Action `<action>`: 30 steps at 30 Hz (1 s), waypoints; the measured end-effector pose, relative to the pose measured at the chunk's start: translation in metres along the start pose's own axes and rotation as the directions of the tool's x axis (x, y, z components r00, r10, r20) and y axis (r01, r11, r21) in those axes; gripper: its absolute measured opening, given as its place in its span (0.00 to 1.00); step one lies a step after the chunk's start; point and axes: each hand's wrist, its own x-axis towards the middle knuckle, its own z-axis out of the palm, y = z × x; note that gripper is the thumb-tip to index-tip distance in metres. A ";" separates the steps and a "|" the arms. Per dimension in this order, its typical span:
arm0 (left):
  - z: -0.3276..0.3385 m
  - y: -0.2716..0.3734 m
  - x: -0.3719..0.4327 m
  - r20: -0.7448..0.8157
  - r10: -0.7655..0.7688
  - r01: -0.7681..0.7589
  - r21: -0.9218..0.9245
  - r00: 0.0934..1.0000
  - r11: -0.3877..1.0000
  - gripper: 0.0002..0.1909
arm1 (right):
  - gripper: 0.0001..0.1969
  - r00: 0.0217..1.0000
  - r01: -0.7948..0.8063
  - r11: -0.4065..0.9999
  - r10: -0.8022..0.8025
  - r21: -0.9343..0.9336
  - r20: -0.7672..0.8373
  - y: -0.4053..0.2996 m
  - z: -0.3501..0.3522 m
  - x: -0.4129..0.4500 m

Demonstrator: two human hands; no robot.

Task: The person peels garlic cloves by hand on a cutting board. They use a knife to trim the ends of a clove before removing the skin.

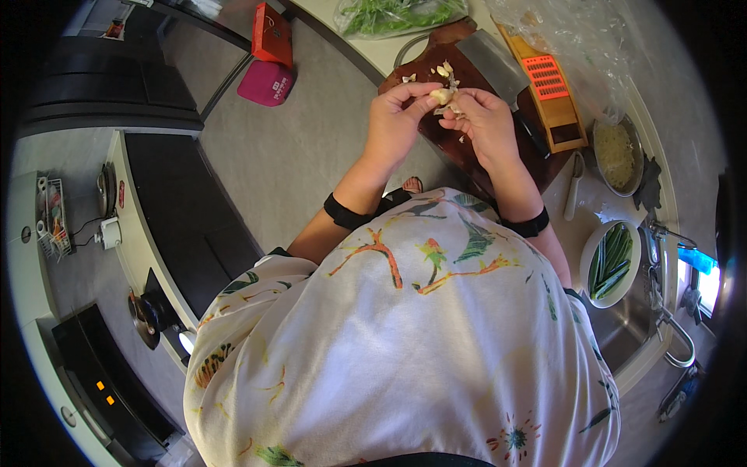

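Between thumb and index finger, my left hand [398,119] pinches a pale garlic clove [442,96]. Fingers of my right hand [485,125] meet it from the other side, gripping papery garlic skin [448,110] that hangs below the clove. Both hands are above a dark red-brown wooden cutting board [429,58]. A few garlic cloves and bits of skin [444,69] lie on the board just beyond my fingertips. To the right of them a cleaver [493,64] rests flat, its black handle [532,133] pointing towards me, partly hidden by my right hand.
Right of the cleaver lies a wooden grater with an orange plate [545,77]. Beyond are a metal bowl of pale shreds [614,157], a peeler [573,187], and a white bowl of green vegetable pieces [610,265] by the sink [621,327]. Bagged greens [400,13] lie at the back.
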 end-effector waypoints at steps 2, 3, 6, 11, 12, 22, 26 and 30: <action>0.001 0.001 -0.001 -0.004 -0.130 0.126 -0.220 0.992 0.967 0.07 | 0.10 1.000 -0.015 1.000 0.015 -0.005 0.013 -0.001 -0.001 -0.001; -0.001 0.001 0.000 0.016 -0.133 0.134 -0.227 0.991 0.965 0.08 | 0.10 0.999 -0.030 0.999 0.030 -0.011 0.025 -0.002 -0.002 -0.002; -0.008 -0.005 0.003 0.027 -0.020 0.021 -0.040 0.999 0.999 0.08 | 0.11 0.998 -0.003 0.999 0.001 0.033 0.063 -0.005 0.001 -0.006; -0.008 -0.004 0.004 0.059 0.182 -0.191 0.292 0.982 0.937 0.08 | 0.13 0.996 0.029 0.999 -0.028 -0.013 0.081 -0.005 0.001 -0.007; -0.007 -0.004 0.003 0.055 0.193 -0.201 0.303 0.980 0.932 0.08 | 0.13 0.997 0.024 1.000 -0.025 0.011 0.068 -0.005 0.001 -0.008; -0.005 -0.003 0.000 0.040 0.327 -0.311 0.436 0.944 0.845 0.07 | 0.11 0.995 0.092 0.995 -0.091 -0.023 0.027 -0.007 0.009 -0.012; 0.001 -0.002 -0.005 0.056 0.360 -0.341 0.480 0.931 0.809 0.06 | 0.10 0.981 0.175 0.953 -0.189 -0.246 -0.033 -0.004 0.009 -0.010; 0.002 -0.004 -0.006 -0.052 0.001 -0.003 -0.038 0.999 0.999 0.08 | 0.10 0.993 0.080 0.988 -0.090 -0.131 -0.075 -0.004 0.010 -0.010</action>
